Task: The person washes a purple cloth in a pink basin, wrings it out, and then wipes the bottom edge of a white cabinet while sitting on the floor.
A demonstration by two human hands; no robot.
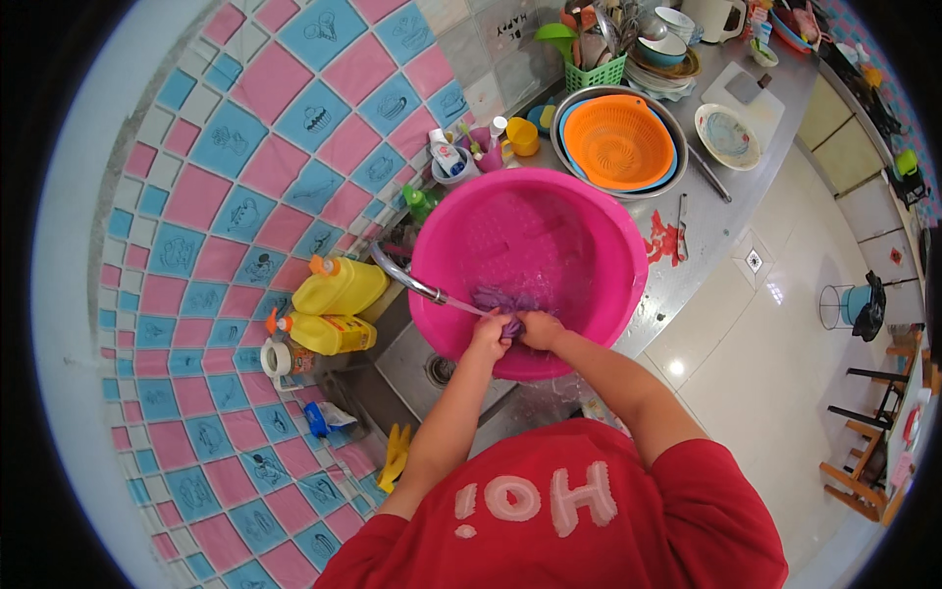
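A bunched purple cloth [508, 300] is gripped by both hands over the near part of a large pink plastic basin [440, 221]. My left hand [491, 331] holds the cloth's left side, close under the stream of water. My right hand [541, 329] is closed on its right side, a short gap from the left. From a curved chrome faucet [405, 274], water runs down onto the cloth and my left hand. Shallow water covers the basin's floor. The cloth's lower folds are partly hidden by my fingers.
The basin rests over a steel sink [412, 383]. Yellow detergent bottles [335, 333] line the tiled wall at left. An orange colander [620, 141] sits nested in bowls beyond the basin. A knife [683, 228] lies on the counter at right, and a cleaver [747, 87] farther back.
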